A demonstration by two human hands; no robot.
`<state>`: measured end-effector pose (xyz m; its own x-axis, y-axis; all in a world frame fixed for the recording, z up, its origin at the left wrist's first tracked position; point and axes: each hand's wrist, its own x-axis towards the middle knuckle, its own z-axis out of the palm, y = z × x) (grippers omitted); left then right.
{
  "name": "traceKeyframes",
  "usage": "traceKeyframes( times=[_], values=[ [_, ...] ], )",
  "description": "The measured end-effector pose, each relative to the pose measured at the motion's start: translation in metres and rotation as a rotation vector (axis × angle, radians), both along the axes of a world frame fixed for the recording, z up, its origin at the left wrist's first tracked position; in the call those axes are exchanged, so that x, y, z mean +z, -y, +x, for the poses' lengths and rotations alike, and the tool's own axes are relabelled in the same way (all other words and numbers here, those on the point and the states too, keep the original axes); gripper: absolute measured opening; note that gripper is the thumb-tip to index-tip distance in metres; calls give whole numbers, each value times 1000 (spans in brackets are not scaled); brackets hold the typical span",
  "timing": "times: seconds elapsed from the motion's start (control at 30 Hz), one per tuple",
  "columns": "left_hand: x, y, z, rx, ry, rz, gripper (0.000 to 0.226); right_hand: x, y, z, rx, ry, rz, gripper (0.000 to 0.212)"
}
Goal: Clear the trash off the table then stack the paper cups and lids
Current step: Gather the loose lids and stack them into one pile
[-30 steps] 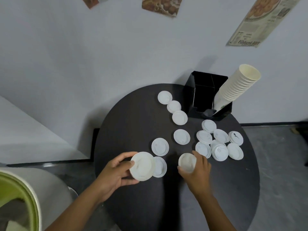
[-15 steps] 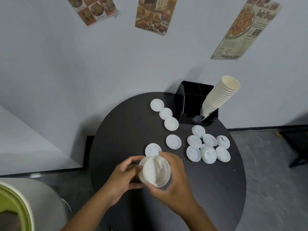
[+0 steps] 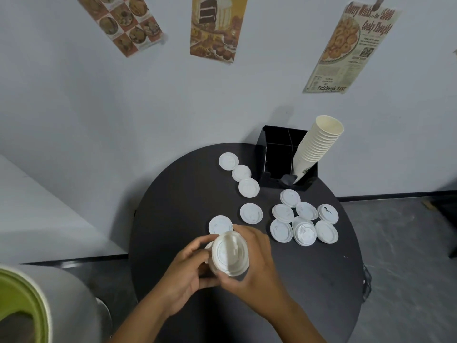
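- Bin with green liner (image 3: 22,310): bottom left corner, off the table.
- Your left hand (image 3: 184,278): fingers curled around the small stack of lids (image 3: 230,253), held above the round black table (image 3: 309,280).
- Your right hand (image 3: 257,263): gripping the same stack from the right side.
- Loose lids (image 3: 251,213): lying flat, a row toward the back, a cluster (image 3: 304,222) at right.
- Stacked paper cups (image 3: 319,147): leaning in the black holder (image 3: 274,154), back right of table.
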<state>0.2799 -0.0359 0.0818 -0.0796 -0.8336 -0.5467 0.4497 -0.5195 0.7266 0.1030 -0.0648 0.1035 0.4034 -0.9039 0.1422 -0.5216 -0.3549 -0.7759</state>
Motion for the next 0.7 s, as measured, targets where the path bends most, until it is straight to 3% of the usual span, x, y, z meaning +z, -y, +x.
traceKeyframes(
  times=[0.13,0.3,0.47,0.7],
  values=[
    [0,-2,-10,41,-38,13,31,-1,2,-13,34,-26,2,77],
    [4,-4,-26,33,-29,-16,50,-7,6,-28,90,-59,-14,83],
    [-3,-15,-35,29,44,-43,41,-21,3,-30,142,6,-1,98],
    [-26,-30,-19,123,66,58,38,-38,-5,-17,248,7,66,111]
  ],
)
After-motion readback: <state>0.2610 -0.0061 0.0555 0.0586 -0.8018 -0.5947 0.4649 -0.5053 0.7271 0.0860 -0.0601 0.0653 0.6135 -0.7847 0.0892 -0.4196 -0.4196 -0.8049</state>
